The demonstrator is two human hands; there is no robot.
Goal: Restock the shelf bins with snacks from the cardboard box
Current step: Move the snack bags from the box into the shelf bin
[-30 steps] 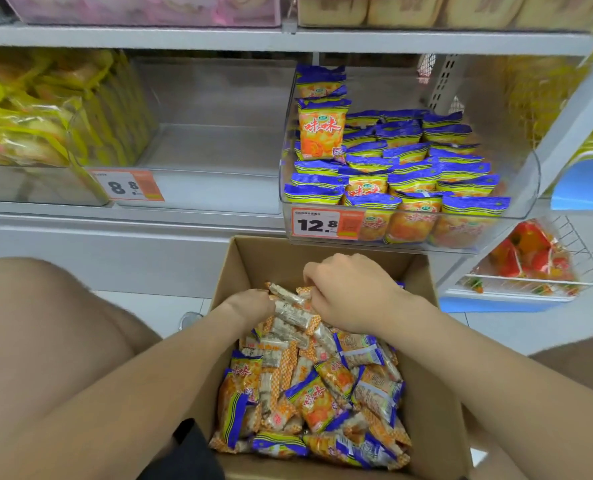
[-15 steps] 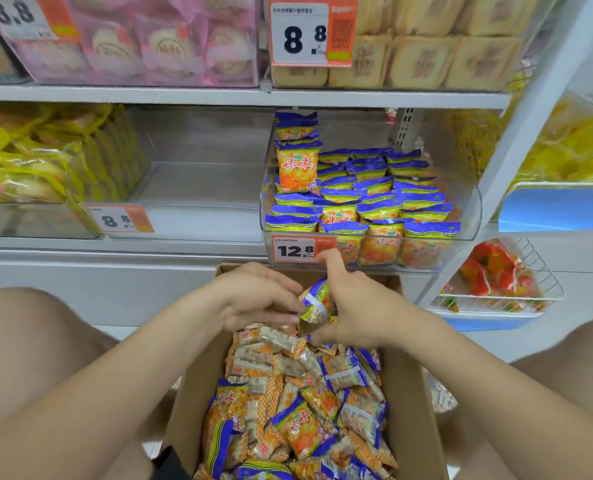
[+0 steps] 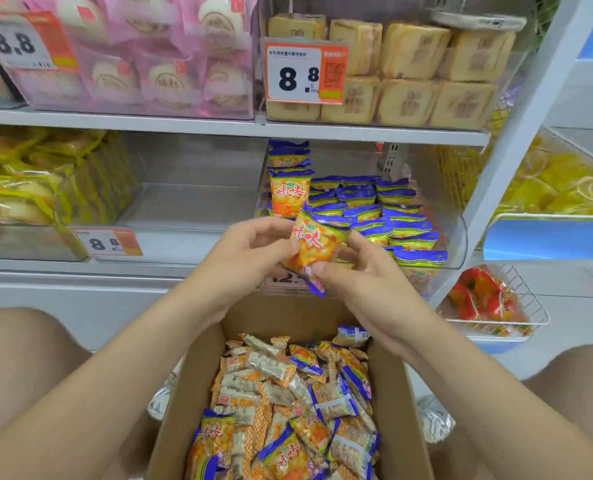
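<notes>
Both hands were down among the packets at the far end of the cardboard box [image 3: 198,372] a second before. Half a second before, they had one packet just above the box's far edge. At this moment that snack packet [image 3: 314,249] was up in the air over the far edge and in front of the shelf bin [image 3: 456,242], level with its front wall. Its printed orange face was turned toward the camera.

Left hand [image 3: 250,252]: thumb and fingers closed on the packet's left edge. Right hand [image 3: 361,285]: thumb and forefinger pinched on the lower blue seal, with the other fingers curled loosely behind. The packet touched nothing else.

The bin's rows of matching packets [image 3: 392,216] lay flat, with a few standing at its back left corner. The hands covered part of the price tag [image 3: 281,281] on the front wall.

Judgement: one packet had been picked and was being squared up for placing, probably into the front rows. The loose packets [image 3: 288,393] in the box were still deep, so restocking was far from done. The packet was light and crinkly, so two hands served to orient it, not to bear load.
</notes>
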